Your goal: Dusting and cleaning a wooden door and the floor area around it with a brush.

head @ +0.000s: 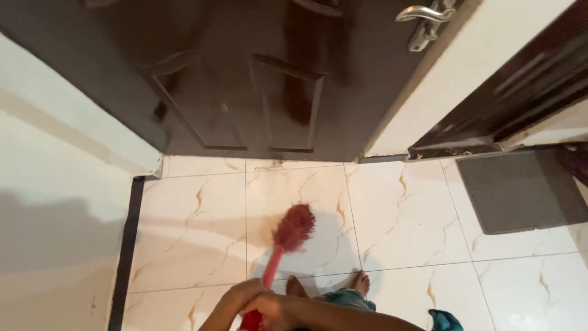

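A pink long-handled brush (272, 265) slants up from the bottom of the view, and its dark red bristle head (294, 227) hovers over or rests on the white tiled floor (196, 227). My left hand (236, 298) wraps the lower handle. My right hand (275, 308) grips the handle just beside it, with its forearm coming in from the lower right. My bare feet (361, 282) show just behind the hands.
A dark brown door (245, 79) with a silver lever handle (425, 15) stands shut ahead. A white wall (55, 202) with a black skirting strip runs along the left. A grey mat (520, 190) lies at the right before a second dark doorway.
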